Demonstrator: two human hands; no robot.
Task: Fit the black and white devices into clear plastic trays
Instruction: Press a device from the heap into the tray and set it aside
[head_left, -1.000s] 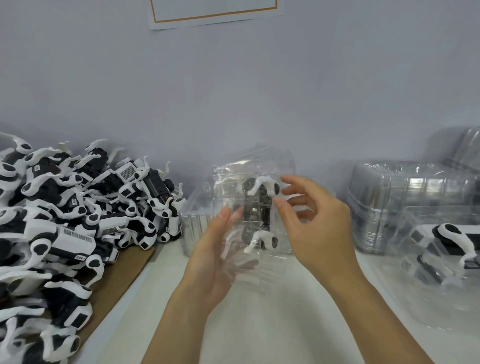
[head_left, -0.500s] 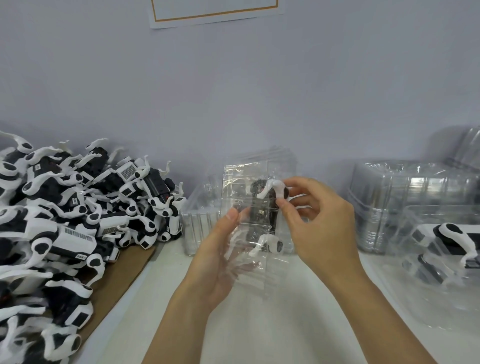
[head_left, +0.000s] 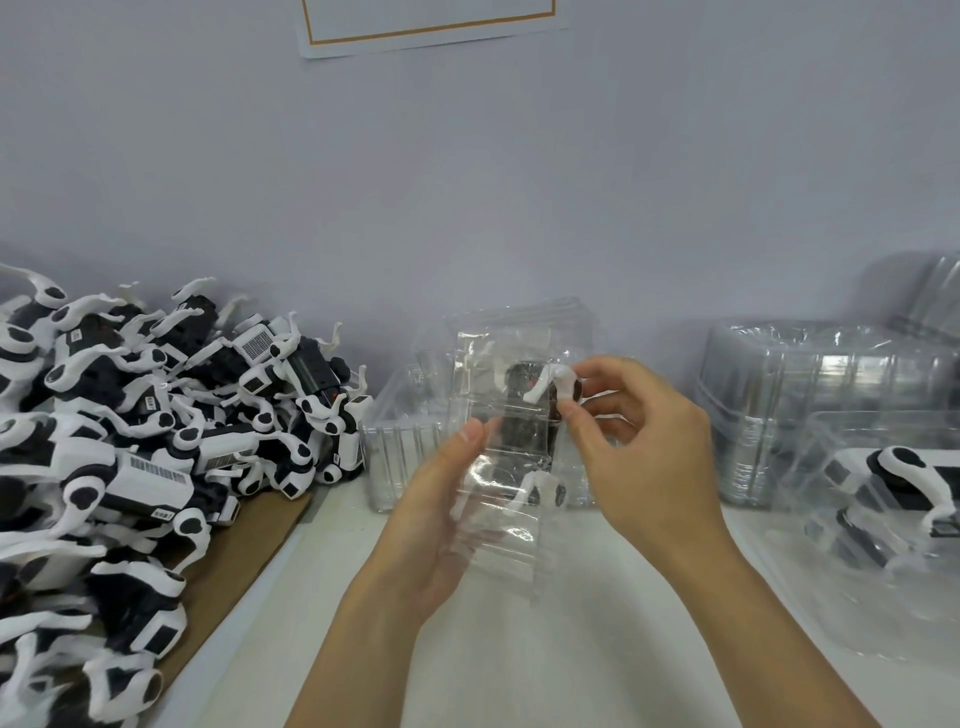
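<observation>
Above the white table (head_left: 571, 649), we hold a clear plastic tray (head_left: 511, 452) upright, the left hand (head_left: 441, 525) cradling it from behind with fingers relaxed and the thumb resting on its front. Our right hand (head_left: 639, 441) pinches the white leg of the black and white device (head_left: 535, 410) sitting in the tray. We judge the thin tray could flex and the leg spring out if pressed off-centre.

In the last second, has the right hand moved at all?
Yes. The right hand has crept up and left against the stack of clear trays behind it, its fingertips now pinching the white leg of the device.
</observation>
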